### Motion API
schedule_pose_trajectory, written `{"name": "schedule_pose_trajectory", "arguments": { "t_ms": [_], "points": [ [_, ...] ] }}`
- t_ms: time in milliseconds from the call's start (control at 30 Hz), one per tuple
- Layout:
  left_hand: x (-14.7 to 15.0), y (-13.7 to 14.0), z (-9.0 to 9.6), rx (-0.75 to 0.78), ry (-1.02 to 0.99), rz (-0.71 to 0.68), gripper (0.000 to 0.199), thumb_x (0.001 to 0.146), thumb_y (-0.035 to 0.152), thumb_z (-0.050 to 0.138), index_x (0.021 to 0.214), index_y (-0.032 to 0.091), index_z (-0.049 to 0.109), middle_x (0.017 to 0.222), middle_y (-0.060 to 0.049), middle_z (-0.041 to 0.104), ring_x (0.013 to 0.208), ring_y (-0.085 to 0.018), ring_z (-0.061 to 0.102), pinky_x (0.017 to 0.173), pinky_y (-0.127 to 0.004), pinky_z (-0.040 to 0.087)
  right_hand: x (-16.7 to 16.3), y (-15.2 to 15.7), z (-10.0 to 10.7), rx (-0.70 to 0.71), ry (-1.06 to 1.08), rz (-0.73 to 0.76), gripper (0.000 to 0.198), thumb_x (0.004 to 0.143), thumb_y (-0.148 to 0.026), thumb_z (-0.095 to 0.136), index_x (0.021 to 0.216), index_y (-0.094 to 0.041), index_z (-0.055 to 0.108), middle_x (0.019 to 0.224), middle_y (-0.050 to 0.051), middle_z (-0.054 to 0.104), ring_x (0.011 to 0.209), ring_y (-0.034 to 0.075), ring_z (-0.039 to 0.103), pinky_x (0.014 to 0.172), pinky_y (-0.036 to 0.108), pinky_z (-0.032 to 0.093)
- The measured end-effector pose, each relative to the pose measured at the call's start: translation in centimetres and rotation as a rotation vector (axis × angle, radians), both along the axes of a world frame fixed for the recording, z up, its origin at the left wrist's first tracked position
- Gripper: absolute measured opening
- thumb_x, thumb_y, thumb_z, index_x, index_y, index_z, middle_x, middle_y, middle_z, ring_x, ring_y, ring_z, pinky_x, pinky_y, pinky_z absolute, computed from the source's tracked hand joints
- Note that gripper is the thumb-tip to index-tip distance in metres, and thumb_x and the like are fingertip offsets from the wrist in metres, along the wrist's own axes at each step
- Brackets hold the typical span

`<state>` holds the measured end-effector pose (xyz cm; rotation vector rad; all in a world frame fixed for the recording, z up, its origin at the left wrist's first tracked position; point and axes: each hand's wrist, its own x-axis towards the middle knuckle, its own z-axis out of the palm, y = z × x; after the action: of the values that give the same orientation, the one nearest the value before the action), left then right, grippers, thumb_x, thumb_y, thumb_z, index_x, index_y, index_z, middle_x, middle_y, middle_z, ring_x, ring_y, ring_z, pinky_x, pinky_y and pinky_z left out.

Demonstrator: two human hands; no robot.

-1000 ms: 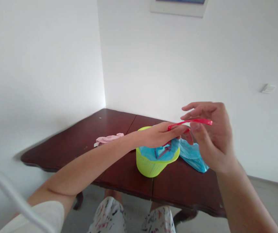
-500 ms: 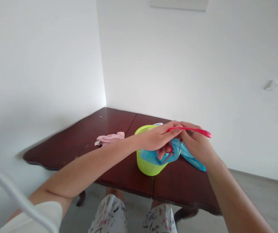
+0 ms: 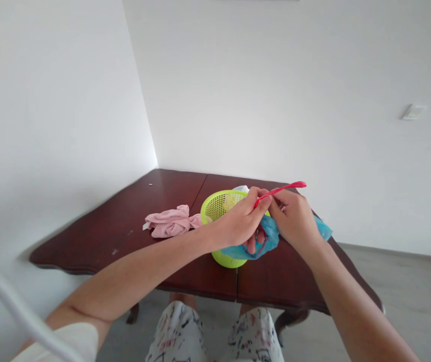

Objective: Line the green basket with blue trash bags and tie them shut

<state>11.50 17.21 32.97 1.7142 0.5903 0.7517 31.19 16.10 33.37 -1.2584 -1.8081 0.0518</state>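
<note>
My left hand (image 3: 243,218) is closed on a thin red drawstring (image 3: 287,188), whose looped end sticks out to the right over my other hand. The string belongs to a blue plastic bag (image 3: 266,239), which hangs crumpled beneath my fingers, a darker loop of string around its opening. My right hand (image 3: 296,216) is pinched against the left fingertips at the bag's gathered edge; its exact grip is partly hidden. A lime-green mesh basket (image 3: 221,203) stands upright on the table just behind and below, partly covered by my left hand and the bag.
Left of the basket lies a crumpled pink cloth (image 3: 170,221). Something white (image 3: 241,188) shows at the basket's back rim. The dark wooden table (image 3: 98,226) has a wavy edge and meets white walls. A pale cable-like thing (image 3: 15,301) crosses the lower left.
My view has shifted, and more of the pink cloth and the basket's inside now shows. The red drawstring's free end has tilted upward. Both hands remain close together at the bag.
</note>
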Motion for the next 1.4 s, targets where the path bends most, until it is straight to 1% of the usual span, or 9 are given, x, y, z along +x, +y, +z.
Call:
{"name": "schedule_pose_trajectory", "arguments": {
  "t_ms": [167,267,433,567,800,1000,1100,1233,1400],
  "points": [
    [-0.6,1.1,0.1,-0.044,0.104,0.073,0.065,0.123,0.083,0.043,0.147,0.024,0.059,0.056,0.008,0.066,0.032,-0.014,0.057,0.035,-0.017,0.038,-0.3,-0.7,0.3,-0.001,0.334,0.154,0.057,0.114,-0.061,0.074,0.072,-0.023,0.066,0.064,-0.001,0.058,0.058,0.014,0.046,0.055,0.031,0.033],
    [-0.7,2.3,-0.3,-0.126,0.053,-0.040,0.076,0.123,0.084,0.040,0.150,0.020,0.069,0.062,-0.001,0.076,0.043,-0.017,0.070,0.044,-0.020,0.048,-0.5,-1.3,0.9,0.029,0.546,0.215,0.070,0.109,-0.077,0.079,0.066,-0.023,0.064,0.058,-0.001,0.056,0.054,0.013,0.046,0.051,0.030,0.033],
    [-0.6,3.9,-1.1,-0.223,-0.188,-0.192,0.083,0.111,0.092,0.064,0.141,0.016,0.078,0.097,-0.017,0.092,0.082,-0.023,0.089,0.075,-0.028,0.067,-1.2,-2.8,1.0,0.194,0.780,0.208,0.063,0.115,-0.065,0.081,0.071,-0.024,0.067,0.064,0.000,0.065,0.053,0.012,0.053,0.051,0.028,0.039],
    [-1.0,4.4,-1.1,-0.197,-0.172,-0.150,0.080,0.111,0.090,0.066,0.137,0.016,0.081,0.097,-0.016,0.092,0.069,-0.019,0.080,0.067,-0.026,0.062,-1.8,-4.2,0.8,0.299,0.877,0.221,0.055,0.117,-0.056,0.081,0.075,-0.023,0.072,0.079,0.002,0.076,0.053,0.010,0.058,0.051,0.028,0.044],
    [-1.6,4.9,-1.5,-0.123,-0.169,-0.051,0.076,0.118,0.085,0.057,0.135,0.017,0.084,0.073,-0.001,0.077,0.048,-0.009,0.056,0.056,-0.020,0.048,-2.2,-6.2,0.1,0.161,0.473,0.378,0.033,0.121,-0.045,0.075,0.096,-0.028,0.090,0.095,0.007,0.086,0.087,0.024,0.081,0.080,0.040,0.068],
    [-2.2,5.1,-0.9,-0.282,-0.215,-0.070,0.072,0.116,0.084,0.062,0.143,0.019,0.079,0.089,-0.005,0.085,0.042,-0.006,0.044,0.051,-0.020,0.048,-2.6,-6.5,-1.7,0.040,0.083,0.453,0.036,0.123,-0.034,0.064,0.089,-0.028,0.074,0.090,0.005,0.080,0.086,0.024,0.074,0.084,0.044,0.060],
    [-2.6,5.5,-0.6,-0.346,-0.235,-0.100,0.073,0.115,0.083,0.065,0.146,0.019,0.077,0.105,-0.011,0.090,0.048,-0.009,0.059,0.056,-0.022,0.057,-2.6,-6.0,-2.7,-0.040,-0.074,0.380,0.043,0.122,-0.032,0.061,0.080,-0.026,0.057,0.076,0.001,0.066,0.072,0.019,0.060,0.071,0.038,0.045],
    [-3.4,5.9,-0.1,-0.364,-0.224,-0.169,0.079,0.115,0.087,0.061,0.145,0.016,0.078,0.098,-0.012,0.088,0.066,-0.018,0.078,0.067,-0.029,0.067,-2.5,-5.7,-3.2,-0.105,-0.158,0.349,0.046,0.121,-0.028,0.061,0.078,-0.026,0.046,0.069,-0.002,0.057,0.063,0.015,0.048,0.065,0.036,0.033],
    [-4.7,4.7,1.5,-0.101,-0.095,-0.185,0.077,0.119,0.085,0.054,0.143,0.015,0.079,0.085,-0.009,0.084,0.073,-0.021,0.082,0.072,-0.030,0.068,-1.9,-6.0,-2.4,0.027,-0.080,0.392,0.035,0.122,-0.030,0.065,0.087,-0.027,0.058,0.088,0.003,0.070,0.082,0.021,0.065,0.076,0.038,0.049]
  ]
}}
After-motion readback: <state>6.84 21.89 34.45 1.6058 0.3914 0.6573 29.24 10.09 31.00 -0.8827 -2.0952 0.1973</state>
